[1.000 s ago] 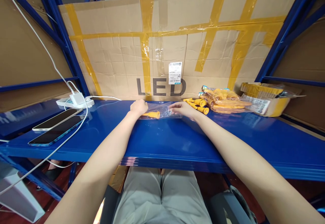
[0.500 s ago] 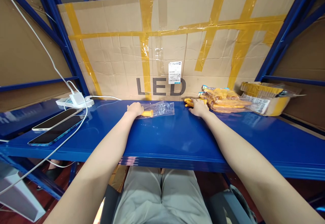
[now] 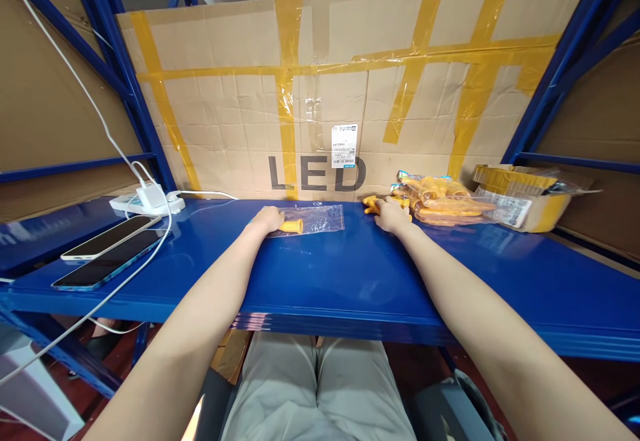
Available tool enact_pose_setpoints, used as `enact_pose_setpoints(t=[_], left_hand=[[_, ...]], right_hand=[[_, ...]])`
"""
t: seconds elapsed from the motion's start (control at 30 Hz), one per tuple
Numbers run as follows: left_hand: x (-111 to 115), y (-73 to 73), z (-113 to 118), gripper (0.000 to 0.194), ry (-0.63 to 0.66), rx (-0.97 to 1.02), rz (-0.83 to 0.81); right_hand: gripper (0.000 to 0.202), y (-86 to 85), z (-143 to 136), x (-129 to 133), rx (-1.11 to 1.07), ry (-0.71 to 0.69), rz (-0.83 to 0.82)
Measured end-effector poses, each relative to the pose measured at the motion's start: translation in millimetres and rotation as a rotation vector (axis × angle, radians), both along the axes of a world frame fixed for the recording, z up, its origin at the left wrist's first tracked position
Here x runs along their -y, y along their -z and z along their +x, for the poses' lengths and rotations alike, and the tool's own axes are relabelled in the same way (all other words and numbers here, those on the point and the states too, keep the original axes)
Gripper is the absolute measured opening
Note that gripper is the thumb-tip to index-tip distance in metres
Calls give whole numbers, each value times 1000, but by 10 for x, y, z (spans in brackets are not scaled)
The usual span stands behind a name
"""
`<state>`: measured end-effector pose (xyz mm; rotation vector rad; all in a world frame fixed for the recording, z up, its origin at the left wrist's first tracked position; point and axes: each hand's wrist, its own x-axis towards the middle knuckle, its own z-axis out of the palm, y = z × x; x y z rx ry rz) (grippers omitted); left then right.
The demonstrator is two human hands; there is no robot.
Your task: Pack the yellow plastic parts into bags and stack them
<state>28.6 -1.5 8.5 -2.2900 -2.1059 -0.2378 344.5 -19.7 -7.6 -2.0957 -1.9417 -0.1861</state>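
My left hand (image 3: 269, 219) is closed over a yellow tube-like piece (image 3: 293, 227) with a flared end; my fingers hide its other end. Around and under that piece lies a clear plastic bag (image 3: 324, 218), flat on the blue shelf (image 3: 320, 274). Farther right, my right hand (image 3: 393, 215) is curled over an orange-yellow piece (image 3: 371, 205) with finger-like tips, partly covered by my palm. Right behind it rests a pile of orange pieces in clear bags (image 3: 443, 197).
A torn cardboard box (image 3: 530, 202) stands at the right beside the pile. Two phones (image 3: 107, 246) and a white power strip (image 3: 127, 205) with cables lie at the left. A tall taped cardboard sheet (image 3: 230, 114) closes off the back.
The view has tilted slightly. My left hand has shifted a little to the right on the yellow piece. My right hand stays nearly where it was.
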Motion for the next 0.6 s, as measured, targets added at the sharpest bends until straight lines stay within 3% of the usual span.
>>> enact_pose_setpoints(t=[0.3, 0.6], left_hand=[[43, -16, 12, 44, 48, 101, -50], [-1, 9, 4, 48, 79, 61, -63]], right_hand=[[35, 2, -31, 5, -37, 17, 86], [34, -66, -41, -62, -428, 63, 366]])
